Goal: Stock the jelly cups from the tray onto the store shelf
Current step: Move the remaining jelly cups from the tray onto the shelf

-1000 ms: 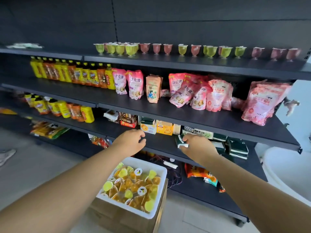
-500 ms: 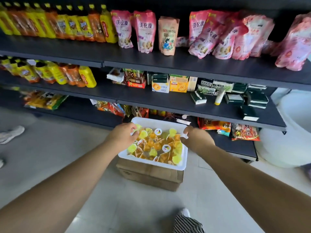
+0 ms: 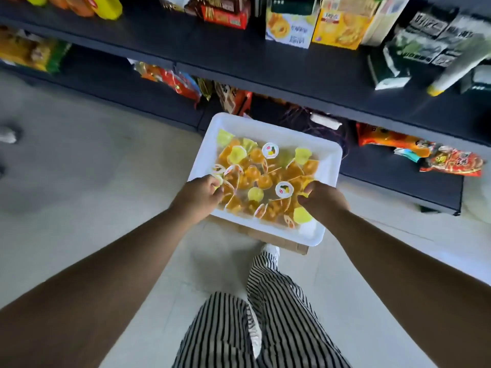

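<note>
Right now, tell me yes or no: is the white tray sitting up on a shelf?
No. The white tray of jelly cups rests on a cardboard box on the floor, in front of the shelf.

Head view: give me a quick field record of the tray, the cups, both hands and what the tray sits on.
tray: white tray, rectangular, on a cardboard box on the floor
contents: jelly cups, orange and yellow, piled loose, some lids up
left hand: left hand at the tray's left edge, fingers curled on a cup
right hand: right hand over the near right part, fingers curled among cups; grip unclear
nearby: dark shelf with boxed goods behind the tray
</note>
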### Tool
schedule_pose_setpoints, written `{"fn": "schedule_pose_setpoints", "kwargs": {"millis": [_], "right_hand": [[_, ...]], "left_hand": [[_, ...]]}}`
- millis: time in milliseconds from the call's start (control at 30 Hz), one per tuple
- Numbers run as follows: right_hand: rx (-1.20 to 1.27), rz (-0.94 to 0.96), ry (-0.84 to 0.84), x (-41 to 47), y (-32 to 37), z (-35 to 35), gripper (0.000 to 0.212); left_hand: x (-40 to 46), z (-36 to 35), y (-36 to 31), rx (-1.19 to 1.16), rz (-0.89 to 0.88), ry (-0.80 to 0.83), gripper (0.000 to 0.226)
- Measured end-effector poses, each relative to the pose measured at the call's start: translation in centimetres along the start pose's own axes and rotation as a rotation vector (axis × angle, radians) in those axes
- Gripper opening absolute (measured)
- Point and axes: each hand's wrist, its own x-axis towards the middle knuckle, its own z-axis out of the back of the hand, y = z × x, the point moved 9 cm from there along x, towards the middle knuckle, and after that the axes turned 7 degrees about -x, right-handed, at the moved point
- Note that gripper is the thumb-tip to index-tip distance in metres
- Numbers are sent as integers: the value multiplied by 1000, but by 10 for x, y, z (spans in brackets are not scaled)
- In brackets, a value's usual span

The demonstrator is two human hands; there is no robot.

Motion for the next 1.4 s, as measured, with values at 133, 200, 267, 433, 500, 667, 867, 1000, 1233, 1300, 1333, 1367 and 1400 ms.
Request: {"fn": "schedule_pose_setpoints", "kwargs": {"millis": [133, 200, 267, 433, 500, 667, 867, 1000, 1233, 1300, 1333, 1367, 1400], "right_hand": [[-33, -49, 87, 62, -6, -44, 37], [-34, -71, 110, 95, -10, -69, 42], [-5, -93, 102, 127, -13, -90, 49], [44, -127, 100, 178, -15, -141, 66], [19, -133, 111, 191, -15, -157, 74], [41, -99, 54, 199, -18, -175, 73], [317, -102, -73, 188, -31, -163, 70], [492, -168, -113, 182, -42, -156, 60], [813, -251, -180, 173, -55, -151, 54], [909, -288, -174, 171, -58, -157, 60], [945, -300, -169, 171, -60, -160, 61], [967, -306, -168, 171, -61, -162, 61], [976, -309, -170, 171, -63, -162, 61]], "left_hand": [[55, -52, 30, -13, 99, 116, 32], [84, -82, 43, -10, 107, 169, 33], [107, -109, 55, -38, 126, 202, 34], [144, -169, 83, -76, 208, 254, 35], [158, -189, 91, -118, 224, 262, 36], [186, -216, 89, -213, 277, 225, 39], [192, -260, 87, -158, 330, 352, 72], [195, -271, 82, -127, 298, 404, 77], [201, -278, 77, 32, 238, 340, 79], [202, -280, 76, 88, 229, 312, 84], [202, -280, 75, 126, 218, 300, 85], [202, -280, 73, 165, 204, 288, 83], [204, -280, 72, 187, 194, 277, 76]]}}
